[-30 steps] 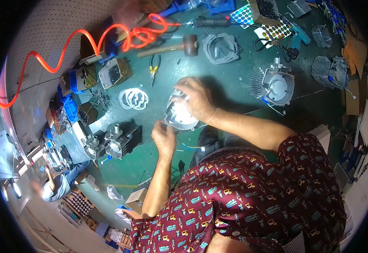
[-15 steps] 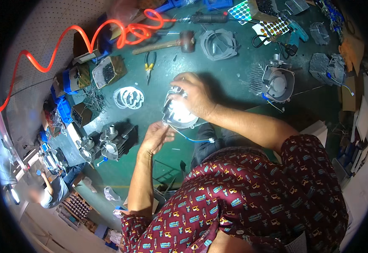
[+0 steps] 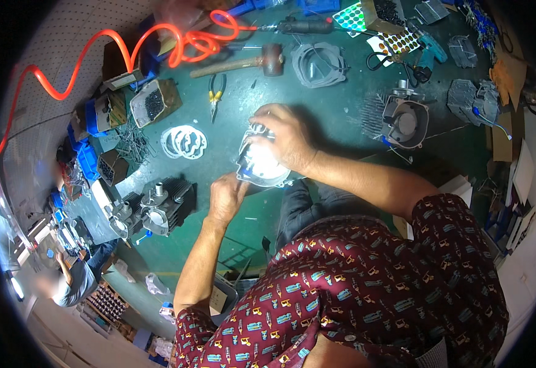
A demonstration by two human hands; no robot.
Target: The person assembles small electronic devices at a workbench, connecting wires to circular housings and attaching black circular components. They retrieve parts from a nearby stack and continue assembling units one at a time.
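**Metal cover in both hands, mid-fitting, little spare room beside it**

The shiny metal engine cover (image 3: 260, 164) sits on the green worktop (image 3: 335, 104) just in front of the person's lap, and every other place here is given from it. The right hand (image 3: 283, 136) lies over its far side, fingers closed down on the rim. The left hand (image 3: 226, 197) presses at its near left edge, fingers curled narrow; whether they pinch a small part I cannot tell. By my judgement the work is partway: the cover is held in place, but glare hides any fasteners.

Left of the cover lie white gaskets (image 3: 184, 141), and nearer the person on that side stands a dark finned cylinder (image 3: 157, 208). Beyond the cover lie pliers (image 3: 216, 93) and a mallet (image 3: 249, 63); well to its right sits a fan housing (image 3: 404, 119). The freest worktop is the bare strip between cover and housing; the worktop's near edge runs close under the left wrist.
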